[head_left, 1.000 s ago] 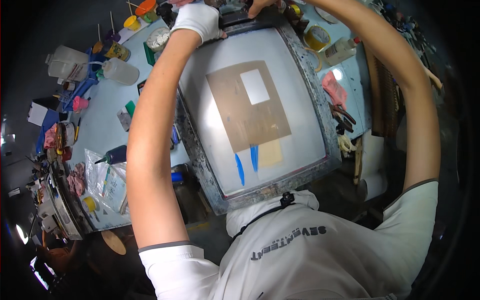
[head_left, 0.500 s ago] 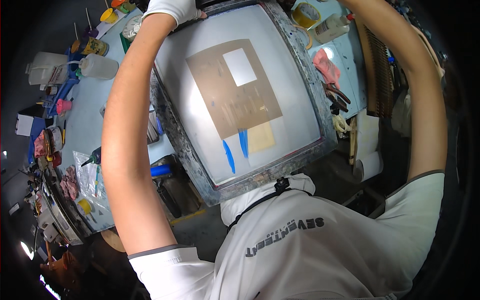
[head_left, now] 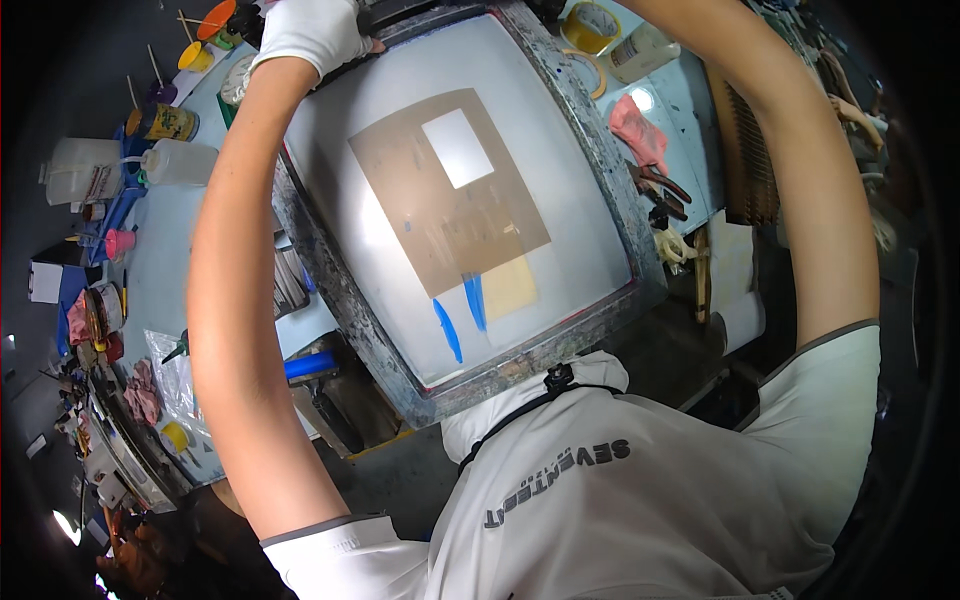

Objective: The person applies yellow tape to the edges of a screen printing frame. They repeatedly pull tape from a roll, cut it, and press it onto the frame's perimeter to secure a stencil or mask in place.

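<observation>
A screen-printing frame [head_left: 530,353] with pale mesh [head_left: 345,205] lies tilted in front of me. Its mesh bears a brown rectangle [head_left: 395,185] with a white window, two blue strips [head_left: 448,330] and a yellowish patch [head_left: 514,285]. My left hand [head_left: 308,38], in a white glove with a bare fingertip showing, is closed at the frame's far left corner, by a dark bar [head_left: 410,25]. What its fingers hold is hidden. Of my right arm [head_left: 800,180] only the forearm and upper arm show, reaching past the frame's right side; the hand is beyond the top edge.
Right of the frame are yellow tape [head_left: 590,28], a white bottle [head_left: 643,52], a pink cloth [head_left: 638,135], pliers [head_left: 664,190] and a brown bristled strip [head_left: 745,150]. Left are white jugs [head_left: 180,162], paint pots [head_left: 165,121] and a blue-edged tool [head_left: 310,364].
The whole view has shifted slightly, so the frame and table things sit a little farther left and lower. My left hand stays at the frame's far corner; my right hand remains out of sight.
</observation>
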Demonstrator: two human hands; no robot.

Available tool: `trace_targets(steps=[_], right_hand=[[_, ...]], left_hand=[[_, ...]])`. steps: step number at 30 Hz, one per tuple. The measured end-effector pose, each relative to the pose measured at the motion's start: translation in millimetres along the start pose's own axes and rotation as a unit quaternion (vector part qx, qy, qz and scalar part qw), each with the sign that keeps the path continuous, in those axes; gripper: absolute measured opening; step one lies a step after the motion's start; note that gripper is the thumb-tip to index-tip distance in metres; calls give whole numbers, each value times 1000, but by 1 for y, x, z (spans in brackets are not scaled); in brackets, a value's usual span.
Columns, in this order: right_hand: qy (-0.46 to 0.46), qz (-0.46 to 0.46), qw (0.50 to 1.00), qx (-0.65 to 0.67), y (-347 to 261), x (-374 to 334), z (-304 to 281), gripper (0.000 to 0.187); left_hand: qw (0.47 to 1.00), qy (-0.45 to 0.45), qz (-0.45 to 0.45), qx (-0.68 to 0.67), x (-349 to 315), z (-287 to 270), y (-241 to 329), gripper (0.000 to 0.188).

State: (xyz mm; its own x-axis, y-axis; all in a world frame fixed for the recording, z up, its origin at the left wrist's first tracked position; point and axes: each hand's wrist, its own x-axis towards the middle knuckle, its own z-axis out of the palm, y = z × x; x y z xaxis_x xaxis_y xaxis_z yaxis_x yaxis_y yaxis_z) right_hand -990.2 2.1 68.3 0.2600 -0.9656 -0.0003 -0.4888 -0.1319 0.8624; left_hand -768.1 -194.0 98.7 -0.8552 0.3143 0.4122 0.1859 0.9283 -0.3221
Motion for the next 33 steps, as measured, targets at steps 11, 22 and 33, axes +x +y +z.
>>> trace_targets(steps=[11, 22, 33], right_hand=[[-124, 361, 876, 295, -38, 80, -63, 24], [-206, 479, 801, 296, -51, 92, -39, 26], [-212, 404, 809, 370, -39, 104, -91, 23]], left_hand=[[974, -216, -61, 1, -20, -18, -10, 52], [890, -322, -166, -277, 29, -54, -21, 32], [757, -425, -211, -449, 18, -90, -21, 55]])
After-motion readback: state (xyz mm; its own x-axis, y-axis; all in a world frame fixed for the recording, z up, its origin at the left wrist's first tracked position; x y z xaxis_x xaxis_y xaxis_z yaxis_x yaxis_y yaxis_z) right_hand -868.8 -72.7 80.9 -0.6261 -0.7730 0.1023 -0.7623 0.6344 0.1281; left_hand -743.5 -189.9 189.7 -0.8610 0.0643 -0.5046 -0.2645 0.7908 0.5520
